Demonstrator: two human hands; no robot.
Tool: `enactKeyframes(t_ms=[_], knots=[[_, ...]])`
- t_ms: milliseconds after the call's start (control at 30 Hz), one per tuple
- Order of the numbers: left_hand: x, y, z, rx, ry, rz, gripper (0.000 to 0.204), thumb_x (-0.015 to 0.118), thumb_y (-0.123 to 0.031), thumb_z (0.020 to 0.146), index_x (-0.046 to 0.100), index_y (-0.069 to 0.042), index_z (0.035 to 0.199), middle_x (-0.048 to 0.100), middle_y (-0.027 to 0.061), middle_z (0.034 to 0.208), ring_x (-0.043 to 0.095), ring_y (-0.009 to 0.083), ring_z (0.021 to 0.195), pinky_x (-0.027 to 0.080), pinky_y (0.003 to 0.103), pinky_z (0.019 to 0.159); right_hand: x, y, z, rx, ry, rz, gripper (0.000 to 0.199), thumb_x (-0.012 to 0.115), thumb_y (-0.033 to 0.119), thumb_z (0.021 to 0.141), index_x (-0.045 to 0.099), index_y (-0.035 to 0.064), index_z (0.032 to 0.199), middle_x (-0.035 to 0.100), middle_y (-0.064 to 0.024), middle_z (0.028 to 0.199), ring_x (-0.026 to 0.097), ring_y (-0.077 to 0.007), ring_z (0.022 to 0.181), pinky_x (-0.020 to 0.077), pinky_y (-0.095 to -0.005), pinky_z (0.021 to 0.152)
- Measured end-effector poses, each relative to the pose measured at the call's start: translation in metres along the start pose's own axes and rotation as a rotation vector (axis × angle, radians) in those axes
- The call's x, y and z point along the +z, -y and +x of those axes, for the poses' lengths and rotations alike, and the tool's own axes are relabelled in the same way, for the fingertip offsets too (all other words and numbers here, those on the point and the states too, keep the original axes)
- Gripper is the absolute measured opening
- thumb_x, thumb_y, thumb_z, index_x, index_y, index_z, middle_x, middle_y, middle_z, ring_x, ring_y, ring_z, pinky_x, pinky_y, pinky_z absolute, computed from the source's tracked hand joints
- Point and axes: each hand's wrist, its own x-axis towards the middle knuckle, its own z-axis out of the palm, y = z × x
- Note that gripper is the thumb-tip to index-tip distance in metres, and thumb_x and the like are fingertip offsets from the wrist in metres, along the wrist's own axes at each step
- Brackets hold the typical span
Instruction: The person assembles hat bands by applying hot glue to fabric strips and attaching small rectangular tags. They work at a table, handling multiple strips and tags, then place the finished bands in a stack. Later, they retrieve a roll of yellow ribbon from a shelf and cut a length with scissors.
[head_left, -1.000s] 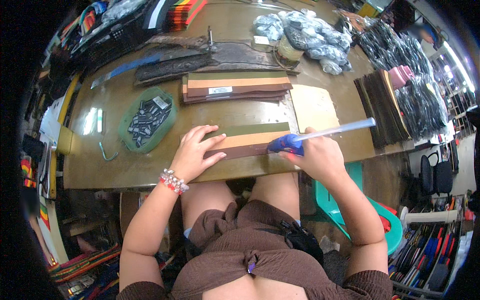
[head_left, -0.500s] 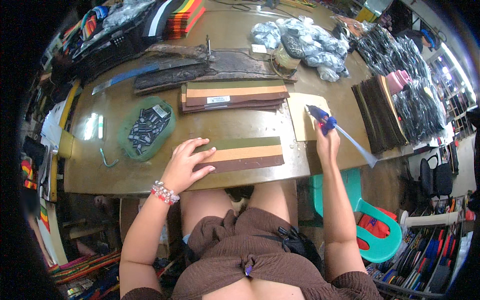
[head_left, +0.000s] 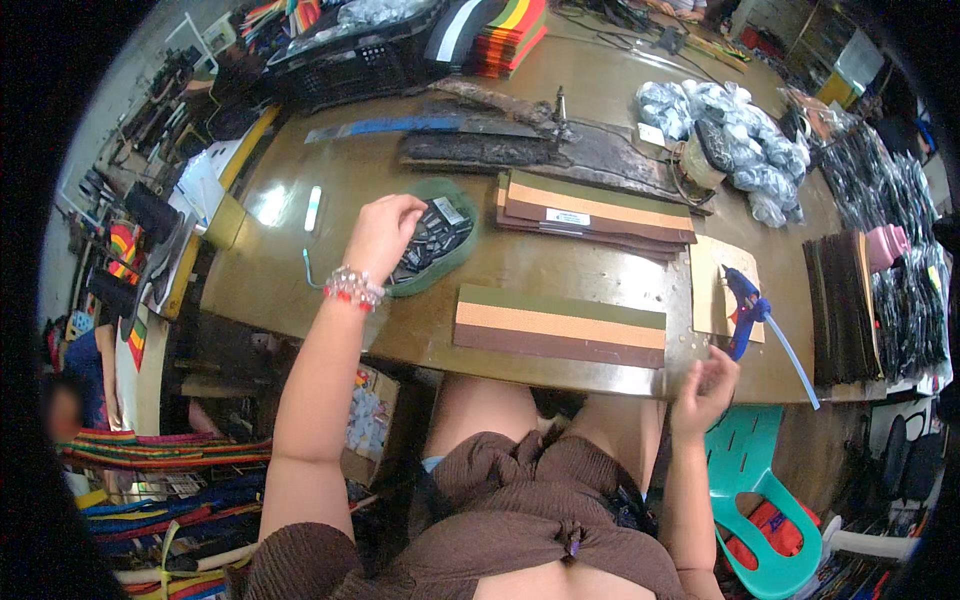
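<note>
My left hand [head_left: 385, 232], with a beaded bracelet at the wrist, is over the green plastic basket [head_left: 462, 255] of small dark clips [head_left: 440, 235]. Its fingers are bent together, and anything between them is hidden. On the table in front of me lies a flat strip [head_left: 560, 328] banded olive, tan and brown. My right hand [head_left: 706, 388] is at the table's front edge, fingers loosely curled and apart, with nothing in it. Just beyond it a blue glue gun [head_left: 742, 300] with a translucent glue stick rests on a tan board [head_left: 708, 285].
A stack of similar banded strips [head_left: 590, 215] lies behind the single one. Beyond are a dark worn board [head_left: 480, 152], a jar [head_left: 703, 160] and bagged items [head_left: 730, 130]. Dark strips [head_left: 842, 305] are stacked at right. A green plastic chair [head_left: 745, 450] stands below.
My left hand has left the banded strip and moved over the basket. My right hand has let go of the glue gun and drawn back toward me. The view has shifted left.
</note>
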Motion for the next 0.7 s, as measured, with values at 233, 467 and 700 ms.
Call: enactKeyframes(t_ms=[233,467,700], knots=[[0.032,0.005,0.031,0.216,0.107,0.319,0.008,0.067,-0.011,0.077,0.069,-0.008,0.084,0.056,0.0119,0.096,0.056,0.0305,0.096,0.049,0.040,0.084,0.013,-0.009,-0.002,-0.211,0.066,-0.196,0.023,0.063,0.002,0.078,0.061,0.0026,0.101,0.058,-0.0117,0.086,0.052,-0.0251,0.073,0.0431,-0.0355,0.066],[0.018,-0.062,-0.013,0.388,-0.112,-0.132,0.014,0.069,-0.002,0.071,0.058,-0.005,0.079,0.063,0.0116,0.106,0.060,0.0293,0.104,0.048,0.038,0.090,0.005,0.013,0.003,0.261,0.064,0.413,0.007,0.062,0.008,0.090,0.059,0.0029,0.094,0.055,0.0025,0.076,0.046,-0.0044,0.062,0.0369,-0.0191,0.055],[0.062,-0.150,-0.111,0.654,0.439,-0.183,0.023,0.069,-0.014,0.071,0.054,-0.006,0.086,0.055,0.0101,0.079,0.057,0.0298,0.077,0.049,0.040,0.072,0.009,0.076,-0.020,0.722,0.713,0.844,0.016,0.063,0.006,0.090,0.063,-0.0026,0.103,0.066,-0.0056,0.086,0.062,-0.0116,0.072,0.0516,-0.0243,0.065]])
